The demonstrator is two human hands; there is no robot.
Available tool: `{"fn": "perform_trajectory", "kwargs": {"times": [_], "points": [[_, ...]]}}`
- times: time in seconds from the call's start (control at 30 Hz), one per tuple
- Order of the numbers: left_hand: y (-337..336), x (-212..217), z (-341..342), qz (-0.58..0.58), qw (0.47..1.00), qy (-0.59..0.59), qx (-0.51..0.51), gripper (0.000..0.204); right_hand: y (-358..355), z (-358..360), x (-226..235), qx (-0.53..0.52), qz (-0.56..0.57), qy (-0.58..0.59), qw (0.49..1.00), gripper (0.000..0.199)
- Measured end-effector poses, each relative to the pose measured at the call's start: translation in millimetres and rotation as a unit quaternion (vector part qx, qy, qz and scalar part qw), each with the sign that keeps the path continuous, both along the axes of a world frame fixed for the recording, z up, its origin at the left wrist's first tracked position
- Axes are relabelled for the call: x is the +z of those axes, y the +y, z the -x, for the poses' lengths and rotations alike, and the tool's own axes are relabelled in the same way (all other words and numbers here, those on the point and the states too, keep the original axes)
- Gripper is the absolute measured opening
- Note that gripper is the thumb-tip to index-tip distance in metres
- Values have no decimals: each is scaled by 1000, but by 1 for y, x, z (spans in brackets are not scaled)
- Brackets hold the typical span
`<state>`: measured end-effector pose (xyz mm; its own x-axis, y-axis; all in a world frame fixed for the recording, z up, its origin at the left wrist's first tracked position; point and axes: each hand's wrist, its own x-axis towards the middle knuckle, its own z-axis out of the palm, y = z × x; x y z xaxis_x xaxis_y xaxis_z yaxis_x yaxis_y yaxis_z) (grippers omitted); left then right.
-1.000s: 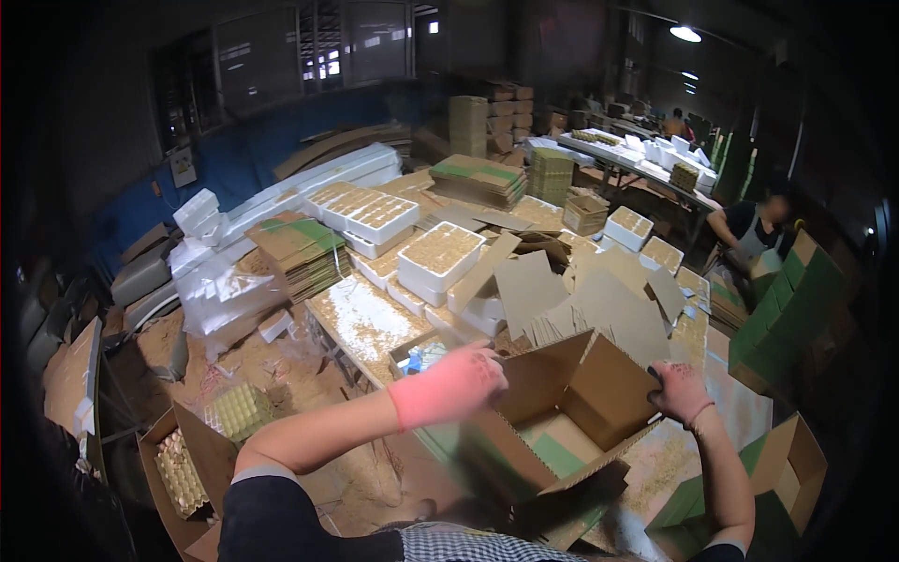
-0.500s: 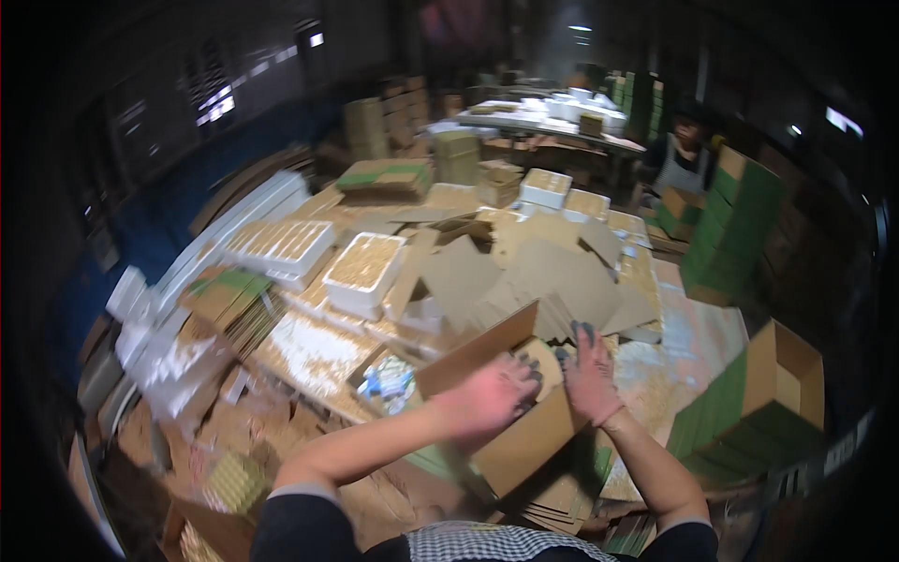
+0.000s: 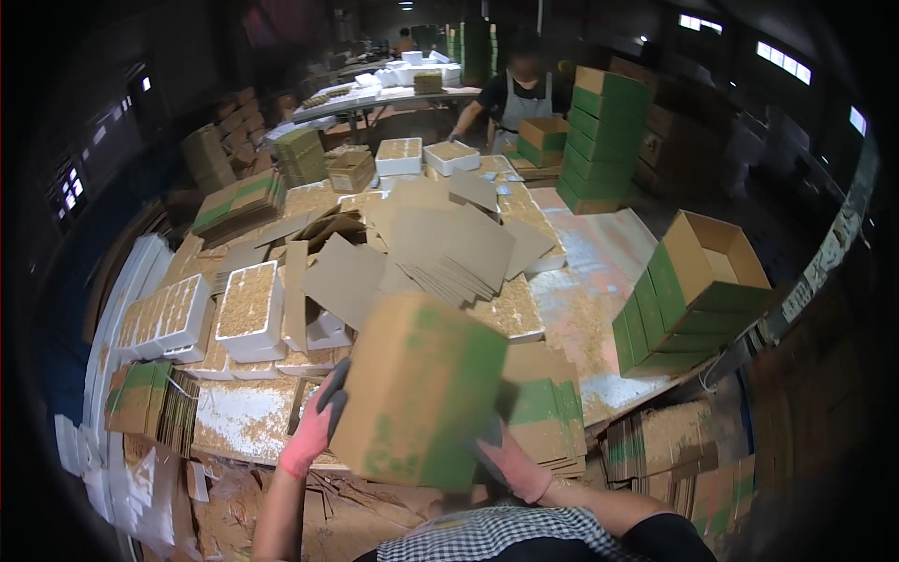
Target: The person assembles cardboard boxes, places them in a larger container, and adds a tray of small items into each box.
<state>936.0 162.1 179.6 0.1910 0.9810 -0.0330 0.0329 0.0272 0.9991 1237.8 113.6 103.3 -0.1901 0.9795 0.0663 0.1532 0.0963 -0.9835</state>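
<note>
A brown and green cardboard box (image 3: 412, 389) is held up in front of me, tilted, between two gloved hands. My left hand (image 3: 318, 420), in a pink glove with grey fingers, presses against the box's left side. At its lower right side, my right hand (image 3: 515, 464) grips it in a matching glove, some fingers hidden or blurred behind the box. Just right of the held box lies a stack of flat cartons (image 3: 543, 417). Beyond it, loose grey-brown cardboard sheets (image 3: 449, 248) are heaped on the table.
White foam trays (image 3: 250, 304) filled with tan granular material stand at left. A row of open green-sided boxes (image 3: 688, 290) leans at right, near a metal post (image 3: 824, 248). Across the table, a co-worker (image 3: 524, 98) stands beside a tall stack of green boxes (image 3: 604, 140).
The box, earlier open with my hands at its top, is now turned and lifted, with a printed side showing. My hands have moved to its sides. The view has swung right.
</note>
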Motion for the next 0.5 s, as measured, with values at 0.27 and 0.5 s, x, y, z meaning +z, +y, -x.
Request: {"fn": "perform_trajectory", "kwargs": {"times": [0.27, 0.5], "points": [[-23, -132, 32, 234, 967, -49, 91, 56, 58, -5, 131, 456, -136, -414, 776, 66], [45, -12, -35, 126, 987, 90, 35, 59, 166, -47, 88, 298, -166, -120, 932, 46]]}}
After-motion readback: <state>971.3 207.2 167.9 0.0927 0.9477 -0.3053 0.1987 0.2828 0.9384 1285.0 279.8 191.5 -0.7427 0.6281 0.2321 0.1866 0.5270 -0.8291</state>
